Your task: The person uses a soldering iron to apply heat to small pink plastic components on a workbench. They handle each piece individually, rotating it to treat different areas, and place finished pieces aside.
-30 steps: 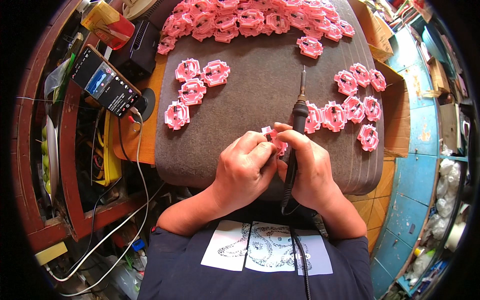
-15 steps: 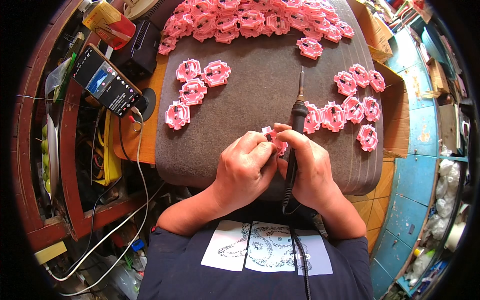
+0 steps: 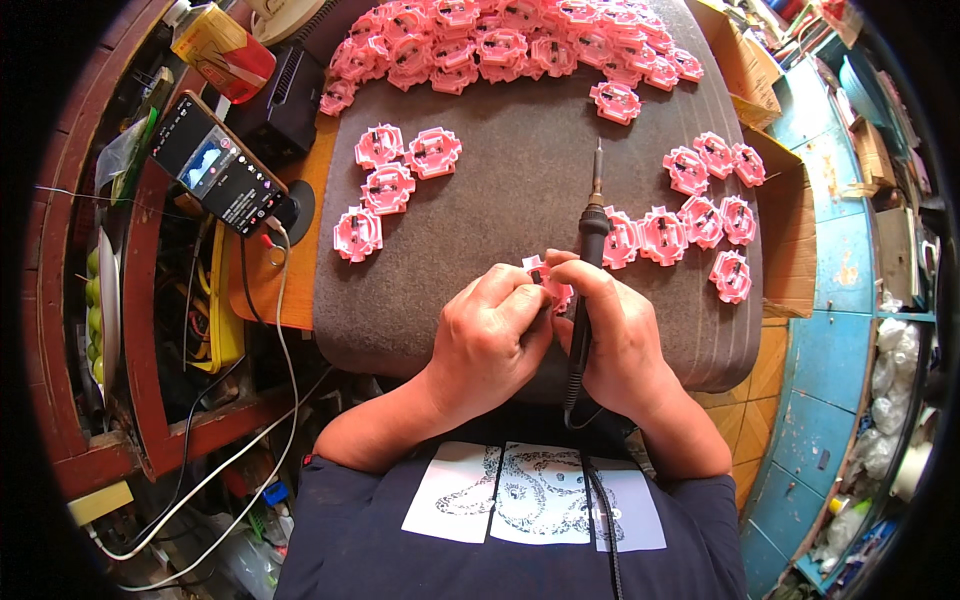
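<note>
The left hand [image 3: 488, 325], tightly curled, and right hand [image 3: 622, 335], loosely curled around a soldering iron [image 3: 593, 235], pinch a pink plastic part [image 3: 561, 294] between them at the bench [image 3: 500, 180].

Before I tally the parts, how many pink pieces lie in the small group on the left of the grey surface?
4: the upper-left piece, the upper-right piece, the middle piece below them, and the lowest piece. None appears hidden.

A soldering iron [image 3: 594, 240] and heaped pink parts [image 3: 502, 47] mark a workshop.
</note>
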